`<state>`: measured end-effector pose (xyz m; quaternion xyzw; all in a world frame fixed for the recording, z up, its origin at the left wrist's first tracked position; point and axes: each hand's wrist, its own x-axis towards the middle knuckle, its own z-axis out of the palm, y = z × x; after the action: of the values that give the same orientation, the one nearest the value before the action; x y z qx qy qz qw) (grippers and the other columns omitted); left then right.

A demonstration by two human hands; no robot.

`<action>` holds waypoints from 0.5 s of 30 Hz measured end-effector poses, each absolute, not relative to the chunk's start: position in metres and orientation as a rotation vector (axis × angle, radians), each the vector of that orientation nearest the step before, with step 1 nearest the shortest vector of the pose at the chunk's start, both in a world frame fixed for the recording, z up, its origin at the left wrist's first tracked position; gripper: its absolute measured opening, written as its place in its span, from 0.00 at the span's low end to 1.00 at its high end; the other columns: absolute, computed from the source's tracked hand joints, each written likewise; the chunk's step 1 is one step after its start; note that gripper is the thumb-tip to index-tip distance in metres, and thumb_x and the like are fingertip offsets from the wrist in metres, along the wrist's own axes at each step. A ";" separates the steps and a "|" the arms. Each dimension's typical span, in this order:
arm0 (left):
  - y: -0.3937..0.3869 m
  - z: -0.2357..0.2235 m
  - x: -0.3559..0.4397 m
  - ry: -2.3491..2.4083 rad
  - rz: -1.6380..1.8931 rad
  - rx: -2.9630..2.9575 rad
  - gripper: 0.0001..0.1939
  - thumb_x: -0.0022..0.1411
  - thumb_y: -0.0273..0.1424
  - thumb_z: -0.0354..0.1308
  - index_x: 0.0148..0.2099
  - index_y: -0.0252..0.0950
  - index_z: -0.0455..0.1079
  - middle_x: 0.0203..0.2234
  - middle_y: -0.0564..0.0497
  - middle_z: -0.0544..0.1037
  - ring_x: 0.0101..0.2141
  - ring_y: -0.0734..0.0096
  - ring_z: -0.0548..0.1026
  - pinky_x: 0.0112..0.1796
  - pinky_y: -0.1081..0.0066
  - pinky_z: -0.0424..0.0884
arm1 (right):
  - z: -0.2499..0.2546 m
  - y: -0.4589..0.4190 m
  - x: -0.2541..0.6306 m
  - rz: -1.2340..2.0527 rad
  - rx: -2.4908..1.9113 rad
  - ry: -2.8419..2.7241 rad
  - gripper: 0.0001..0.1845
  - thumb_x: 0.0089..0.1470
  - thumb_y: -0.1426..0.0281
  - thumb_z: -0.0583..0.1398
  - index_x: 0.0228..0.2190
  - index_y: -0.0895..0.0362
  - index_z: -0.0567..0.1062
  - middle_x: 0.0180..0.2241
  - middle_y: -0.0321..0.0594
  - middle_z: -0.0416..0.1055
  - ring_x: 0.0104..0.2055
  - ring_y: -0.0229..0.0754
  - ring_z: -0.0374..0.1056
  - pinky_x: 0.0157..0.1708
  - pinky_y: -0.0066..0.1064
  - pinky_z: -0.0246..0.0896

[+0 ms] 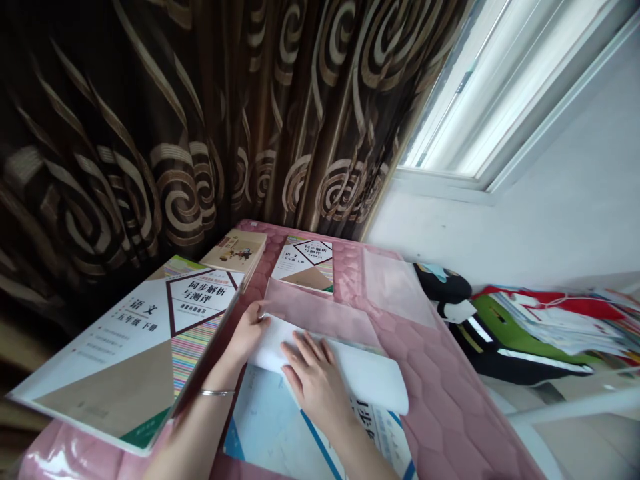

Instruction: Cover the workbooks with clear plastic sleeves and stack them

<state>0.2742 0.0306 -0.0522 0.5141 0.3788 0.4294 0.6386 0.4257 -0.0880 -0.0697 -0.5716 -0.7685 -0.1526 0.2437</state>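
Observation:
A blue-and-white workbook [270, 407] lies on the table in front of me, printed side up. A white flap [380, 380] of it is curled over across its far part. My left hand [253, 330] has its fingers closed at the flap's left corner. With fingers spread, my right hand [315, 370] lies flat on the flap. Beneath the workbook's far edge a translucent plastic sheet [320, 313] sticks out. My left wrist wears a silver bangle [218, 393].
A stack with a large workbook [115, 360] on top stands to the left, beside smaller books [235, 250]. Another workbook [305, 263] lies at the back, near a second clear sheet [395, 287]. The pink tabletop [440, 373] ends at right; beyond are a bag [500, 340] and papers [570, 320].

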 end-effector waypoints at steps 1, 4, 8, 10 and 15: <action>0.031 -0.053 0.274 0.871 0.977 1.188 0.21 0.48 0.29 0.59 0.46 0.36 0.62 0.31 0.46 0.81 0.30 0.63 0.78 0.34 0.67 0.71 | -0.070 -0.088 0.426 -0.414 -1.563 -2.099 0.18 0.61 0.64 0.54 0.52 0.48 0.71 0.56 0.41 0.68 0.58 0.51 0.61 0.55 0.47 0.54; 0.030 -0.054 0.275 0.875 0.969 1.229 0.21 0.49 0.30 0.57 0.47 0.36 0.62 0.32 0.46 0.81 0.31 0.63 0.78 0.35 0.66 0.71 | -0.072 -0.087 0.425 -0.403 -1.565 -2.092 0.18 0.62 0.64 0.54 0.52 0.48 0.71 0.56 0.41 0.68 0.59 0.51 0.61 0.55 0.47 0.54; 0.030 -0.055 0.276 0.885 0.968 1.281 0.21 0.50 0.31 0.56 0.48 0.35 0.62 0.32 0.47 0.80 0.31 0.64 0.77 0.36 0.65 0.71 | -0.074 -0.087 0.424 -0.393 -1.570 -2.075 0.18 0.62 0.64 0.53 0.52 0.49 0.71 0.56 0.42 0.68 0.59 0.51 0.60 0.55 0.48 0.55; 0.030 -0.054 0.276 0.930 0.993 1.336 0.20 0.50 0.31 0.56 0.47 0.35 0.64 0.31 0.48 0.79 0.31 0.65 0.77 0.36 0.66 0.71 | -0.075 -0.086 0.424 -0.383 -1.572 -2.064 0.18 0.62 0.63 0.53 0.52 0.49 0.71 0.56 0.43 0.67 0.59 0.52 0.60 0.56 0.49 0.55; 0.031 -0.056 0.275 1.069 1.049 1.469 0.17 0.51 0.32 0.55 0.45 0.34 0.69 0.32 0.49 0.77 0.32 0.66 0.75 0.36 0.67 0.69 | -0.074 -0.085 0.428 -0.305 -1.558 -2.036 0.18 0.62 0.65 0.53 0.52 0.50 0.71 0.56 0.43 0.67 0.60 0.50 0.60 0.57 0.49 0.55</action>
<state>0.2752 0.0307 -0.0559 0.6069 0.4417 0.4335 0.4987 0.4277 -0.0851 -0.0742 -0.5800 -0.7578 -0.1134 0.2765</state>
